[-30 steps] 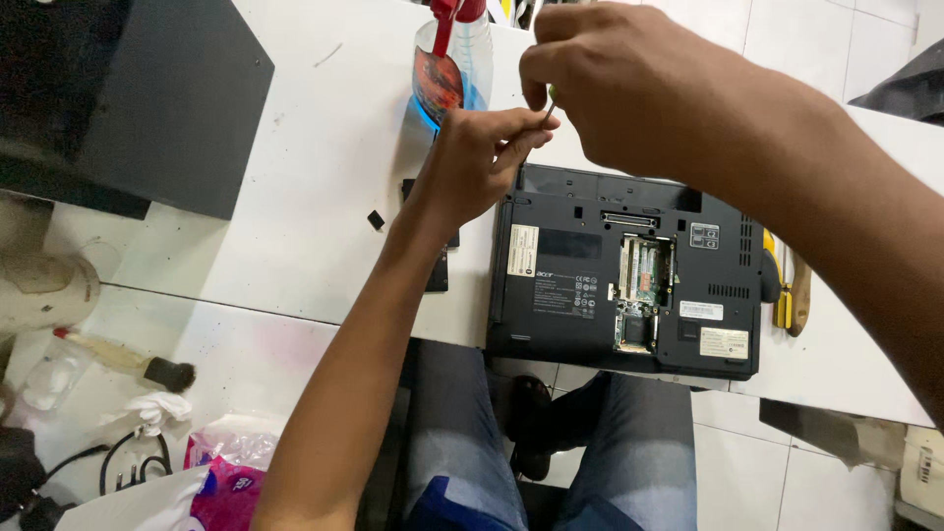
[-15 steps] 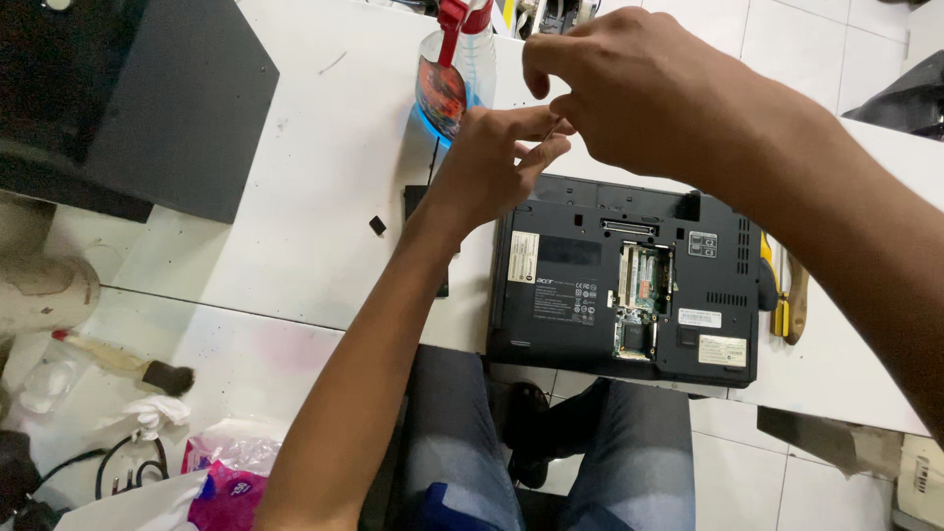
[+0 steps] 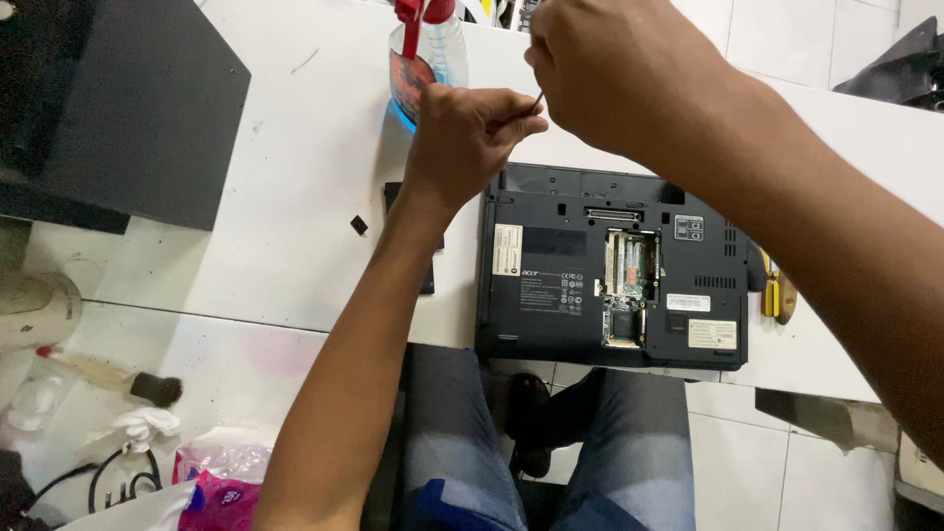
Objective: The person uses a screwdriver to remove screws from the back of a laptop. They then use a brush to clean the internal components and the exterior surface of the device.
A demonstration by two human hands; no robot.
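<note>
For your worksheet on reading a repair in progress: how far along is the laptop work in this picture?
Done: the laptop lies bottom up on the white table, with a compartment cover off and the circuit boards exposed. In hand: the left hand and right hand meet above it, both pinching a thin metal tool. Left: the rest of the base is still closed.

White table (image 3: pixel 295 197) fills most of view, surface scuffed, few dark specks. Black box-like case (image 3: pixel 128 108) at far left corner. Below table edge, pale tiled floor (image 3: pixel 787 462), grey grout lines. Lower shelf (image 3: pixel 226 369) at left, white, faint pink stain. Light even, bright, soft shadows. Walls, windows out of view.
</note>
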